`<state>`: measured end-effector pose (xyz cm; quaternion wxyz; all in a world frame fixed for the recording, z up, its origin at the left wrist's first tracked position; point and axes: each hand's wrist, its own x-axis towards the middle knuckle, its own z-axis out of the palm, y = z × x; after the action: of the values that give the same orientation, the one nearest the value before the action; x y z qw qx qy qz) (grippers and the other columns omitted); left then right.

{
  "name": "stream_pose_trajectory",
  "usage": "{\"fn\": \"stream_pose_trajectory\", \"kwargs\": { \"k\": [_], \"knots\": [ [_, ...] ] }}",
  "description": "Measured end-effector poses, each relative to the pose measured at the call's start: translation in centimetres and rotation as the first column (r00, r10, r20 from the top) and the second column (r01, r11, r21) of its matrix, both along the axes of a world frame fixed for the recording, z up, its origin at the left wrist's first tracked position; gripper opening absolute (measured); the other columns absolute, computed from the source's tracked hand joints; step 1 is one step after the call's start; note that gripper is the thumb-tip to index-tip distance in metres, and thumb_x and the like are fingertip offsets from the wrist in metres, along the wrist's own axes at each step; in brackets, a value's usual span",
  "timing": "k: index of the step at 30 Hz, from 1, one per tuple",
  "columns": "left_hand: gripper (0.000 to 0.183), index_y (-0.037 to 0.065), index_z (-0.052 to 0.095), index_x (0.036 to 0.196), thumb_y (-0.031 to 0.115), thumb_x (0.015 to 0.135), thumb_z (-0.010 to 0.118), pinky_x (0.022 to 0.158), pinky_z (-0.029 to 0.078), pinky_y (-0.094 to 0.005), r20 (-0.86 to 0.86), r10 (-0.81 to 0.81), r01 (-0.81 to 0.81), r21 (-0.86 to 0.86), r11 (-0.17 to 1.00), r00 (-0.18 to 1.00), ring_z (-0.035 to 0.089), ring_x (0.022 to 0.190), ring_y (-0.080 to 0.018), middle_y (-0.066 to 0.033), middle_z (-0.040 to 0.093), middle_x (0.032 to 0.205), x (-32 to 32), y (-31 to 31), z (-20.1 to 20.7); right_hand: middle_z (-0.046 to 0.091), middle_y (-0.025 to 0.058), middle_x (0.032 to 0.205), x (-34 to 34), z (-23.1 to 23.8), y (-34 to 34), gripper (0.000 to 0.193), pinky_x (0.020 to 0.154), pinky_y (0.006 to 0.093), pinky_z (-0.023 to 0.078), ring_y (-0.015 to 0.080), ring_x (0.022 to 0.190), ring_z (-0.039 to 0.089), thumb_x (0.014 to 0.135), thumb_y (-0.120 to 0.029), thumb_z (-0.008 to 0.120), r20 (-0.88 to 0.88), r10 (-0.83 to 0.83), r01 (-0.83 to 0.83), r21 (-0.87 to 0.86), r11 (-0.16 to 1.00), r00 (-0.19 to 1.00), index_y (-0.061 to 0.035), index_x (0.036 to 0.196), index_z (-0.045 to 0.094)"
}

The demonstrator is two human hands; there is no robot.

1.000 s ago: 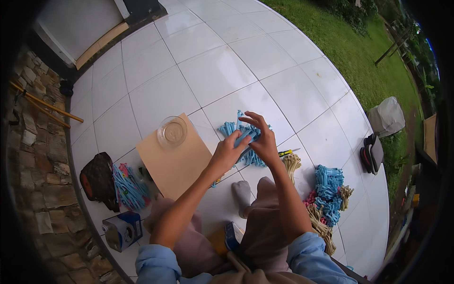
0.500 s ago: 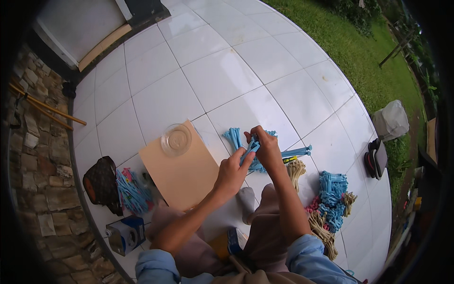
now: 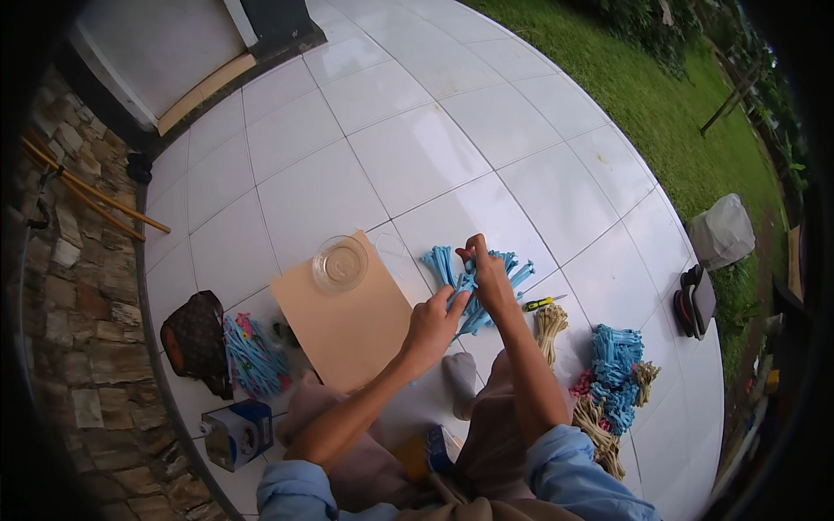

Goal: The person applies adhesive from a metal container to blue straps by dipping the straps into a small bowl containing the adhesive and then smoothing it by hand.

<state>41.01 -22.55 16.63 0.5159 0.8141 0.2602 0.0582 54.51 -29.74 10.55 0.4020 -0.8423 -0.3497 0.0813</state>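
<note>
A white-tiled floor [image 3: 317,195] is lying beneath you, a stone wall [image 3: 113,317] bordering it left, a lawn [image 3: 599,82] far right; your left hand [image 3: 431,328] is pinching blue strands [image 3: 466,282] right of the tan sheet [image 3: 347,326], your right hand [image 3: 489,282] is curling over them, its grip being too hidden to tell

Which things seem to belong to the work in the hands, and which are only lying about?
Seemingly in the job:
- held blue strips
- perhaps the similar tan bundles

Seemingly just lying about:
- brown bag
- metal can
- pale sack
</note>
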Motion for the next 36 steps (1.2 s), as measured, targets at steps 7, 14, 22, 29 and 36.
{"fn": "stream_pose_trajectory", "kwargs": {
  "k": [7,14,22,29,36],
  "knots": [
    [0.037,0.004,0.053,0.091,0.041,0.090,0.050,0.052,0.041,-0.0374,-0.180,-0.007,-0.038,-0.241,0.970,0.984,0.054,0.051,-0.0255,-0.0099,0.051,0.054,-1.1,2.6,-1.6,0.058,0.0217,0.063,4.4,-1.7,-4.2,0.038,0.049,0.0403,0.042,0.0399,0.059,0.058,0.082,-0.026,0.066,0.025,-0.207,0.208,-0.018,0.978,0.978,-0.0052,0.097,0.038],
    [0.028,0.008,0.040,0.092,0.035,0.093,0.050,0.040,0.022,-0.0200,0.030,-0.003,0.023,-0.693,0.721,1.000,0.025,0.043,-0.0025,0.0066,0.030,0.057,-0.2,3.5,-1.1,0.057,0.0219,0.082,3.4,-3.3,-3.0,0.044,0.062,0.0384,0.046,0.0359,0.073,0.058,0.078,-0.033,0.069,0.061,-0.003,0.015,-0.197,0.980,0.998,-0.0022,0.099,0.047],
    [0.027,0.004,0.046,0.103,0.026,0.098,0.030,0.053,0.035,-0.0241,0.156,0.091,-0.013,-0.440,0.898,0.984,0.041,0.057,-0.0075,-0.0021,0.045,0.068,0.6,4.1,-1.3,0.060,0.0155,0.099,-3.0,5.0,1.4,0.047,0.066,0.0288,0.050,0.0185,0.081,0.062,0.086,-0.038,0.059,-0.710,0.069,0.156,0.247,0.956,0.701,0.0042,0.105,0.055],
    [0.014,-0.001,0.042,0.088,0.011,0.093,0.048,0.070,0.054,-0.0283,0.369,0.276,-0.270,-0.068,0.960,0.888,0.060,0.079,-0.0151,-0.0089,0.054,0.080,-1.9,4.9,-0.8,0.065,0.0115,0.077,-6.1,6.6,4.9,0.022,0.063,0.0254,0.050,0.0165,0.068,0.064,0.087,-0.017,0.059,-0.399,0.130,0.052,0.414,0.909,0.908,0.0049,0.085,0.057],
    [0.010,0.005,0.041,0.088,0.013,0.094,0.045,0.052,0.039,-0.0224,0.422,0.323,-0.164,-0.370,0.915,0.847,0.046,0.058,-0.0074,-0.0014,0.046,0.065,-7.0,7.9,-0.1,0.046,0.0009,0.063,-9.7,6.5,8.2,0.026,0.055,0.0247,0.037,0.0094,0.054,0.042,0.094,-0.033,0.045,-0.694,0.554,0.070,0.650,0.757,0.460,-0.0070,0.089,0.044]
  ]
}}
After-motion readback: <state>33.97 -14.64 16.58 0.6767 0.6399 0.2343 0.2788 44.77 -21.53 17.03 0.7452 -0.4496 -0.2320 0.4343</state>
